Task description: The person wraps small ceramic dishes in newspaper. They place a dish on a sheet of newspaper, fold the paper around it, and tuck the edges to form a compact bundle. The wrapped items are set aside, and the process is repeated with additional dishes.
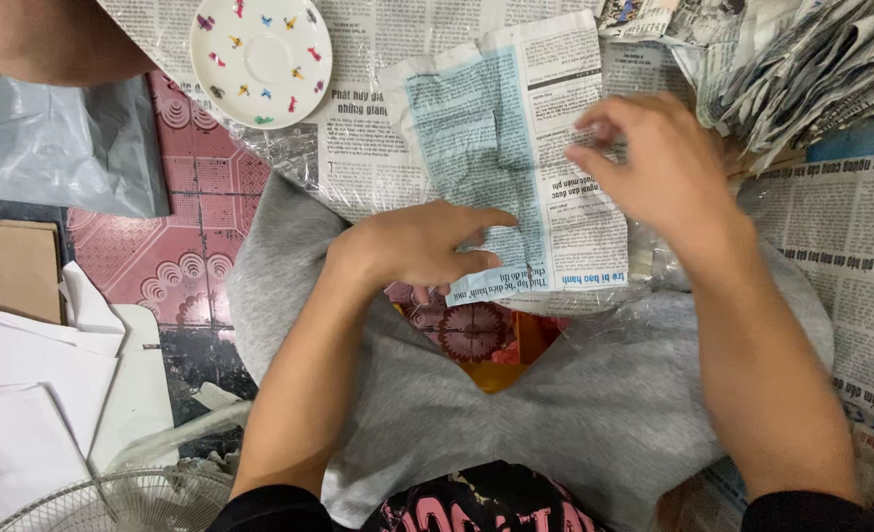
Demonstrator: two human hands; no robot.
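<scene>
Seated person, seen from above, knees in grey trousers [555, 404] nearest the viewer; a wire fan guard [112, 498] at the lower left corner of the floor, with white folded sheets [33, 374] just beyond it on the patterned red mat [191, 246]. Left hand [417, 246]: fingers curled and pressing, thumb and forefinger pinching the near edge of a crumpled newspaper sheet [516, 148], which lies just past the knees on a spread of newspapers under clear film [358, 148]. Right hand [654, 163]: blurred by motion, fingers bent over the sheet's right edge; whether it grips the paper or only rests on it cannot be told. Step in hand, as judged: laying out and flattening the sheet as a wrapping. Farther off, toward the far left edge of the spread, a white saucer [262, 61] with small coloured motifs, well apart from both hands; at the far right corner, a heap of folded newspapers [811, 69]. Next move, as judged: one hand must hold the sheet flat while the other reaches across to the saucer, a smooth and brittle piece needing a careful lift.
</scene>
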